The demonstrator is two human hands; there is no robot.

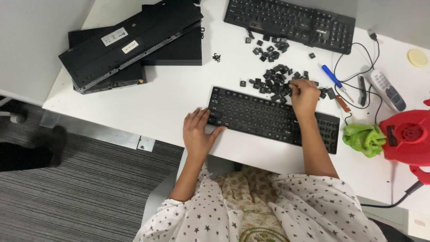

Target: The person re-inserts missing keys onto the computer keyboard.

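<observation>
A black keyboard (264, 117) lies in front of me on the white table (170, 96). My left hand (198, 133) rests flat at the keyboard's left end, fingers apart, touching its edge. My right hand (303, 95) reaches over the keyboard's far edge into a pile of loose black keycaps (274, 81); its fingertips pinch at one keycap there. Whether the cap is lifted I cannot tell.
A second black keyboard (291, 22) sits at the back, more loose keycaps (270, 48) below it. Stacked upturned keyboards (130, 40) lie far left. To the right are a blue-handled screwdriver (333, 78), a remote (388, 89), a green cloth (363, 139), a red blower (410, 136) and cables.
</observation>
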